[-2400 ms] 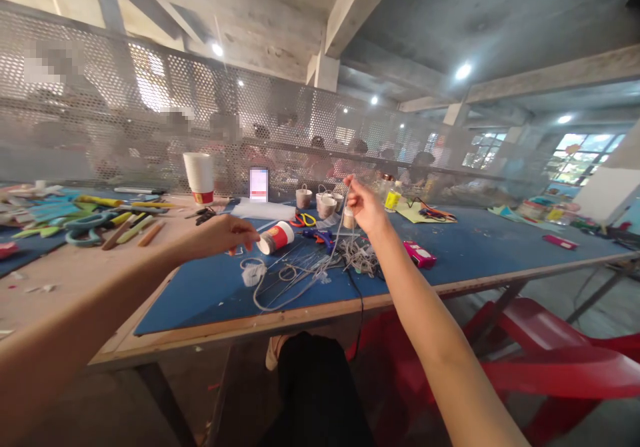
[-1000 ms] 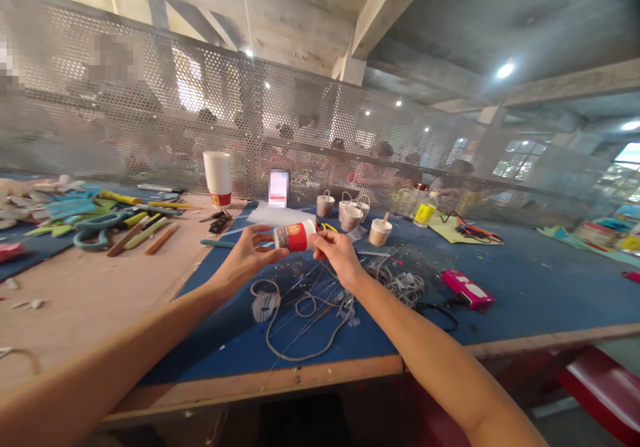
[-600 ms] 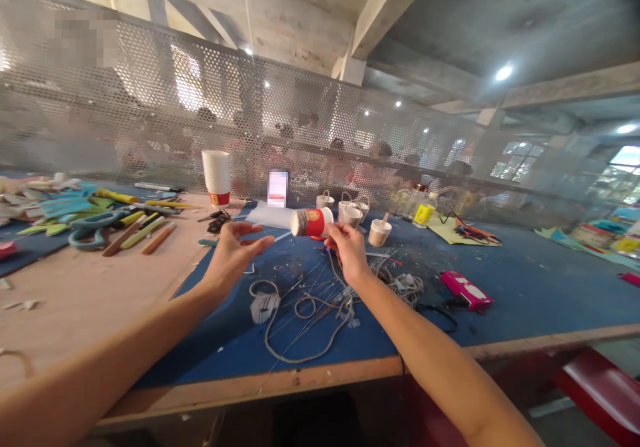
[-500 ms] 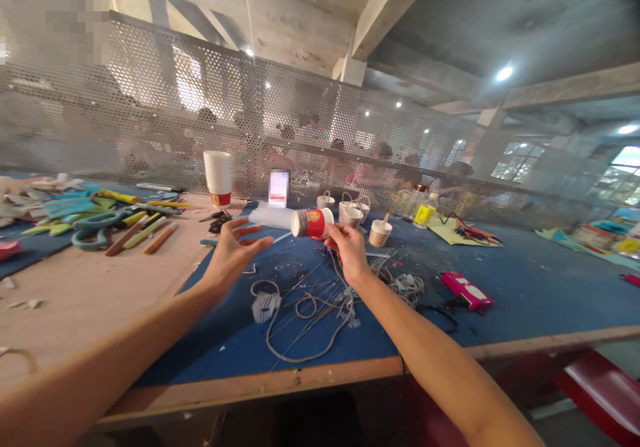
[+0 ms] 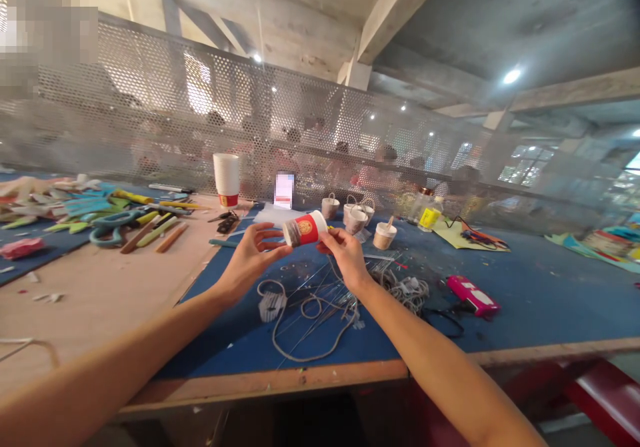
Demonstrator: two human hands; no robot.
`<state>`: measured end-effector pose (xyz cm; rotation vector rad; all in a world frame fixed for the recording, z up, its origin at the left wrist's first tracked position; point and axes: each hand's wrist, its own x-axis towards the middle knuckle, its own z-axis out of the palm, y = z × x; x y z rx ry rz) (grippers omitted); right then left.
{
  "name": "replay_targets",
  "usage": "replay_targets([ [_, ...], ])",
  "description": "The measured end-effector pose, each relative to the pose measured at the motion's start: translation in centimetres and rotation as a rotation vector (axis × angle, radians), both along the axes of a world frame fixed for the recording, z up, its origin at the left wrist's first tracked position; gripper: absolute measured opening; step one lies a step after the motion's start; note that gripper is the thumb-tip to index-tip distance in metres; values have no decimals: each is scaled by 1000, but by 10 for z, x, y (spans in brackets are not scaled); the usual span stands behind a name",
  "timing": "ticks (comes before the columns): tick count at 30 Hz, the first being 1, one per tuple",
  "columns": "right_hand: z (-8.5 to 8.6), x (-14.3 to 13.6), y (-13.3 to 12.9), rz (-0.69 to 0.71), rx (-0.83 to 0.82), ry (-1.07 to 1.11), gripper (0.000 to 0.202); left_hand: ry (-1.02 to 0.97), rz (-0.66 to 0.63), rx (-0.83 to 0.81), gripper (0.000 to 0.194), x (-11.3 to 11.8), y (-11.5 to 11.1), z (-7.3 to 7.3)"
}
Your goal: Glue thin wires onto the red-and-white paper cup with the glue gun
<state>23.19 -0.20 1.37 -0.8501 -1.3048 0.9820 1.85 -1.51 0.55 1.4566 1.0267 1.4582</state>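
A red and white paper cup (image 5: pixel 306 228) lies tilted on its side in the air above the table, with a grey band round its base end. My right hand (image 5: pixel 345 254) pinches it at the rim. At the base end is my left hand (image 5: pixel 257 254), its thumb and fingers apart; whether the fingertips touch the cup I cannot tell. Below, a loop of grey cord (image 5: pixel 313 359) lies on the blue table top (image 5: pixel 220 347), beside a small card wound with cord (image 5: pixel 271 306) and thin clear sticks (image 5: pixel 320 294).
Behind stand a stack of paper cups (image 5: pixel 227 177), a phone (image 5: pixel 284 190) and several small cord-covered baskets (image 5: pixel 355 220). Scissors (image 5: pixel 114 226) and tools lie left. A pink glue gun (image 5: pixel 473 295) is right. A perforated metal screen (image 5: pixel 300 120) bounds the back.
My left hand has moved right and up to the cup's base end. The cup has shifted slightly left and tilted, its rim end higher, still pinched in my right hand.
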Motion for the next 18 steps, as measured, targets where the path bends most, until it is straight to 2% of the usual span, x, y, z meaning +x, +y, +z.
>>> replay_targets([
  [2, -1, 1, 1, -8, 15, 15, 33, -29, 6, -19, 79, -1, -1, 1],
  [4, -2, 1, 2, 0, 26, 14, 32, -24, -42, -13, 81, 0, -2, 2],
  [9, -5, -2, 1, 52, 9, -54, 33, 22, -81, 39, 68, 4, -5, 5],
  [13, -4, -3, -1, 70, 12, -98, 36, 17, -73, 7, 60, 2, -5, 4],
  [18, 3, 3, -1, -82, 113, -88, 32, -190, -68, -109, 48, -3, 0, 2],
])
